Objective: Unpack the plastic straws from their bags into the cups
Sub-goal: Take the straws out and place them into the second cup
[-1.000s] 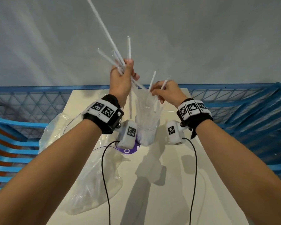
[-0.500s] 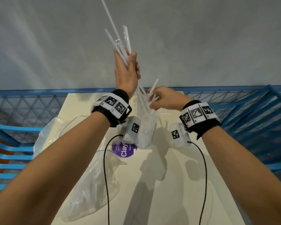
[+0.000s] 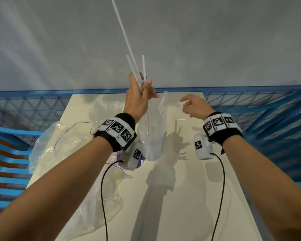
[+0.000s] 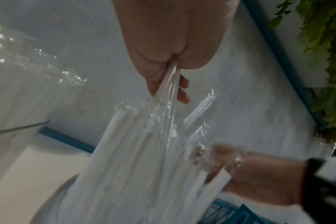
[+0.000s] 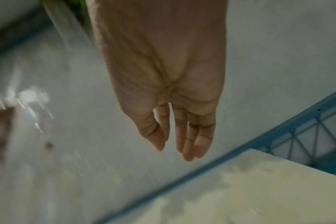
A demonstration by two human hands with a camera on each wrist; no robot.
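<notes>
Near left edge of the table [image 3: 181,214]: crumpled clear bag [image 3: 63,153], outline hard to trace. Mid-table, clear cup [image 3: 153,145] upright, base partly hidden behind left wrist camera; contents hazy. Above it, left hand [image 3: 139,98], grip closed around a few white straws [image 3: 129,49] pointing up. Right hand [image 3: 195,105] beside, apart, fingers slack, holding nothing; its wrist view blurred.
</notes>
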